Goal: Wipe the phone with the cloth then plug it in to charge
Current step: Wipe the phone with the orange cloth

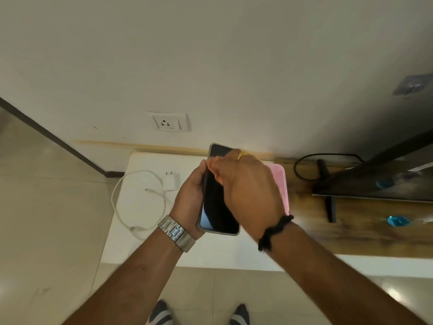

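Striped footwear [161, 313] showed at the six o'clock edge of the view, on the tiled floor [46, 231]. Above it two forearms rose toward the middle. The left hand [189, 195], a metal watch [177, 233] on its wrist, cradled the phone [219, 202] from the nine o'clock side, fingers curled round its edge and back. The right hand [243, 184] lay over the phone's upper half from three o'clock; whether its fingers were pinching the phone, pressing on it or simply resting there I could not tell, since the back of the hand hid them.

The phone was held in the air above the white worktop [140, 219], screen facing the camera, dark and glossy. Its long axis ran from roughly six to twelve o'clock, tilted a little toward one; the end nearer the camera sat by the left wrist, the far end pointed at the wall. It looked stiff, flat and light, the glass probably slippery and breakable, so holding it by the cased long edges seemed safest.

A pink cloth [281, 184] lay on the worktop just behind the right hand, toward three o'clock. The white charger [171, 181] and its looped cable [140, 207] lay at nine o'clock of the phone, with the wall socket [167, 121] at eleven, still vacant. Wiping appeared not yet begun.
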Demonstrator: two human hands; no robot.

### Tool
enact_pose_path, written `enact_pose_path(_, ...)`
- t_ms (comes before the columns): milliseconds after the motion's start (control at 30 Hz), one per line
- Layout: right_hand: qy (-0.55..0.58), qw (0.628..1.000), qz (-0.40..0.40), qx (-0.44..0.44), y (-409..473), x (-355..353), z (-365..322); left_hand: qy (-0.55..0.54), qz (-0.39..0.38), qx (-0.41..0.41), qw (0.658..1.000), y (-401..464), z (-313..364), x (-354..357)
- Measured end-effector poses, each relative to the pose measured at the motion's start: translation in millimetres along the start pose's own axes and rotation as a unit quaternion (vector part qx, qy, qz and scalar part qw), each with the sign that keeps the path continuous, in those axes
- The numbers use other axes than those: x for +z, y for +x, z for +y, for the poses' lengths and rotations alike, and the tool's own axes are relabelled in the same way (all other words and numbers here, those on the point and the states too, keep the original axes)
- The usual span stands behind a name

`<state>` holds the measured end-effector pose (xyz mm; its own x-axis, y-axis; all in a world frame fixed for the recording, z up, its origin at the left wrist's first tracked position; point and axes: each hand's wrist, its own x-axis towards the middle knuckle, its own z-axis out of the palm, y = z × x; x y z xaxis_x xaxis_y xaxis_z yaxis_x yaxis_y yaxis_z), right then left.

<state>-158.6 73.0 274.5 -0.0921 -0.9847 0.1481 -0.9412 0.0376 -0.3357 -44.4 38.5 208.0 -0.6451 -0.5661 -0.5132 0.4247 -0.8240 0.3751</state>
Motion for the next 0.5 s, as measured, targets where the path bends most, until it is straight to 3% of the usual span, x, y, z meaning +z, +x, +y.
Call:
enact_pose_path(67,0.025,0.999,-0.019,-0.027,-8,-3,0,0.007,0.000,-0.004,1.000,0,-3,-3)
enact_pose_path(233,-0.040,0.997,0.020,0.056,21,-5,11,0.030,0.006,-0.040,0.999,-3,-4,2)
enact_pose_path(367,0.013,1.000,0.000,-0.015,-2,-4,-4,-0.011,-0.021,-0.016,1.000,-4,-6,4)
enact_pose_path(500,-0.033,0.997,-0.019,0.061,28,-8,13,0.032,0.014,-0.037,0.999,-4,-6,-1)
